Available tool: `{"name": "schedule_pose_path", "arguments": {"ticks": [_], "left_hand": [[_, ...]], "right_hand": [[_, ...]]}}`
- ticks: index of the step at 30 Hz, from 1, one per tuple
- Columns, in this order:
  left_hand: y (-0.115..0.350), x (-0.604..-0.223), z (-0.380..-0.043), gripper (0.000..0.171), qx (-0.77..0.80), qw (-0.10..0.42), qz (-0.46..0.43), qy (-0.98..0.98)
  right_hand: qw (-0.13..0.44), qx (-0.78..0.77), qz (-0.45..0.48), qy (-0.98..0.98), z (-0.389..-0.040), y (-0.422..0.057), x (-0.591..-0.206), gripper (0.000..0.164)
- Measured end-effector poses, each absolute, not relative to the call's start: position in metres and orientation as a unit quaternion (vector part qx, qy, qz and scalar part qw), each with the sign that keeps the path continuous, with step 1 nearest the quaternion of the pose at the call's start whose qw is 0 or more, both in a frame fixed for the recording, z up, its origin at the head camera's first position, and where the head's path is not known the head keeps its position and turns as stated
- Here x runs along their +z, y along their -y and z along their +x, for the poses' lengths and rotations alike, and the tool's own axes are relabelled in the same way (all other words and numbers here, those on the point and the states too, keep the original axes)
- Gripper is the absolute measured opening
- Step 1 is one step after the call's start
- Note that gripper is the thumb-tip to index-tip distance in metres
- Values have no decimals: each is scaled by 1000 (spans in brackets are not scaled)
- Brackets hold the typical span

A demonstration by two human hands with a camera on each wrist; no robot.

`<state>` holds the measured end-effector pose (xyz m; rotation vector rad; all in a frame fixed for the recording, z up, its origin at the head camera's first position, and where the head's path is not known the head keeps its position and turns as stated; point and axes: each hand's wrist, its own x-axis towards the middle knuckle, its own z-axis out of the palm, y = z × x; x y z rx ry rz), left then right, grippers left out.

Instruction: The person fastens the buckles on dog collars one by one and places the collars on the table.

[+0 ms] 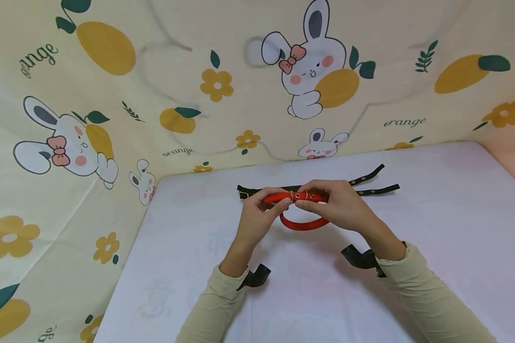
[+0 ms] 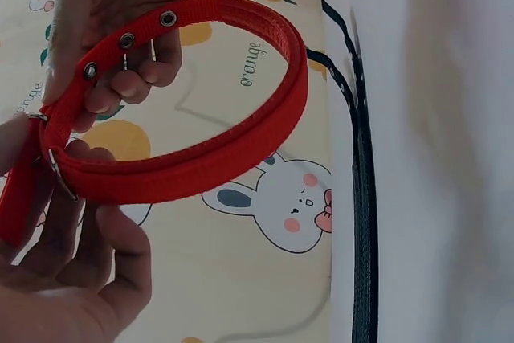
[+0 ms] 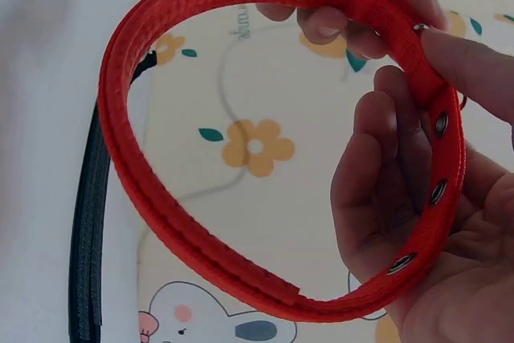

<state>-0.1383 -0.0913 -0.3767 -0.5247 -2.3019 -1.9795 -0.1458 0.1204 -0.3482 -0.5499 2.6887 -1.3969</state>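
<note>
Both hands hold a red collar [image 1: 304, 226], bent into a loop, over the table. My left hand [image 1: 259, 212] pinches it beside the metal buckle [image 1: 291, 195], and a D-ring [image 2: 62, 176] shows near these fingers in the left wrist view. With thumb and fingers my right hand [image 1: 341, 205] grips the strap end, which carries several metal eyelets [image 3: 438, 192]. The strap runs through at the buckle, where the fingertips of both hands come close together. The far side of the loop shows a padded, stitched lining [image 3: 128, 110].
Behind the hands, black straps with eyelets [image 1: 377, 189] lie lengthwise on the white table [image 1: 197, 295], partly hidden by the hands. A cream cloth wall [image 1: 240, 28] printed with rabbits and oranges rises at the back and left. Black devices [image 1: 257, 276] stick out from both cuffs.
</note>
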Motion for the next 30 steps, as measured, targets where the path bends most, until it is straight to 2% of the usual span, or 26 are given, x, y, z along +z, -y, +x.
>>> {"name": "schedule_pose_path", "arguments": {"ticks": [30], "left_hand": [[92, -376, -140, 21, -680, 40, -139, 719]], "right_hand": [[22, -447, -184, -875, -146, -122, -348, 24]]}}
